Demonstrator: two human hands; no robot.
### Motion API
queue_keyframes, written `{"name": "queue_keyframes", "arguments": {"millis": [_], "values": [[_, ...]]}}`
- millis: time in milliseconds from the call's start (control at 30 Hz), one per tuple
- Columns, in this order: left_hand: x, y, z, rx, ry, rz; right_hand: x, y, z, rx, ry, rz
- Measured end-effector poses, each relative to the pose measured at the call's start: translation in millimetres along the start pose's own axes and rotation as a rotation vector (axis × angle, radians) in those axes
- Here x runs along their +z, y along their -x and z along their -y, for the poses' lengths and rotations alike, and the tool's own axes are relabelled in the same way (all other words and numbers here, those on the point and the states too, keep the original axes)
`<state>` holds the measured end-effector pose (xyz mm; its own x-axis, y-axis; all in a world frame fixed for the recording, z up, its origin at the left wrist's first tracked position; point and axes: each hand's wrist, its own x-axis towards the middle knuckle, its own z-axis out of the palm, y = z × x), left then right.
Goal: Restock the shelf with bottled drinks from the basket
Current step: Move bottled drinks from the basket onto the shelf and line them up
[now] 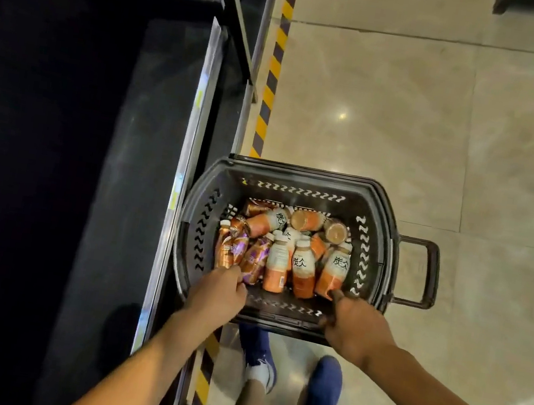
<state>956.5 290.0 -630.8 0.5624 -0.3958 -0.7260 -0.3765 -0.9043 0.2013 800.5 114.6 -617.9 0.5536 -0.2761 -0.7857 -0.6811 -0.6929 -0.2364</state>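
Basket [295, 191] sits on the floor beside the shelf [148, 150]; left grip [217, 293] clasps a purple-labelled bottle [252, 259], right grip [354, 329] an orange bottle [333, 268] by its base: judged full, rigid, slick-sleeved, best taken mid-body.

Black basket [297, 176] just beside dark shelf [153, 116] — orange, white-capped bottles [277, 263] jumbled inside.

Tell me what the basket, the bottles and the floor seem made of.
Basket: likely moulded black plastic, matte, with punched zigzag slots in its walls. Bottles: probably plastic, with glossy printed sleeves and white caps. Floor: polished beige stone or ceramic tile, mirroring a light.
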Motion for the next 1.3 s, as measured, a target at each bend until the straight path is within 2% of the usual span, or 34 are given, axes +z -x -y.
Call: {"name": "queue_keyframes", "arguments": {"millis": [133,300,433,567,633,733,800,867,1000,1100,1200,1300], "values": [[42.3,-94.4,12.0,0.049,-0.022,-0.027,49.9,-89.5,-2.5,0.083,-0.196,0.025],[87.7,-209.9,4.5,0.102,-0.175,-0.021,105.1,-182.5,-14.0,0.294,-0.484,0.046],[113.3,-284.4,-6.9,0.153,-0.221,-0.125,139.9,-232.4,-20.2,0.36,-0.53,-0.025],[132.1,-336.8,-11.4,0.036,-0.076,-0.109,171.7,-262.0,-2.2,0.378,-0.553,-0.107],[143.3,-350.7,-13.1,0.024,-0.169,-0.125,183.3,-277.5,3.9,0.438,-0.554,-0.196],[156.2,-364.4,-11.5,0.025,-0.331,-0.131,189.8,-293.4,2.7,0.512,-0.702,-0.34],[157.8,-370.8,-9.6,0.024,-0.398,-0.108,194.5,-296.4,-1.4,0.495,-0.788,-0.452],[157.3,-374.0,-9.8,0.025,-0.437,-0.097,196.0,-296.3,-4.4,0.495,-0.872,-0.491],[146.8,-360.0,-9.2,0.021,-0.369,-0.15,187.0,-290.3,-10.7,0.513,-1.085,-0.441],[119.7,-326.3,-7.1,-0.026,-0.281,-0.163,162.4,-271.3,-15.8,0.476,-1.19,-0.321],[85.9,-276.1,-9.4,-0.046,-0.194,-0.155,121.7,-233.6,-16.9,0.479,-1.166,-0.247],[43.1,-208.6,-22.9,-0.135,0.019,-0.096,66.6,-174.7,-16.9,0.423,-1.087,-0.275]]}}
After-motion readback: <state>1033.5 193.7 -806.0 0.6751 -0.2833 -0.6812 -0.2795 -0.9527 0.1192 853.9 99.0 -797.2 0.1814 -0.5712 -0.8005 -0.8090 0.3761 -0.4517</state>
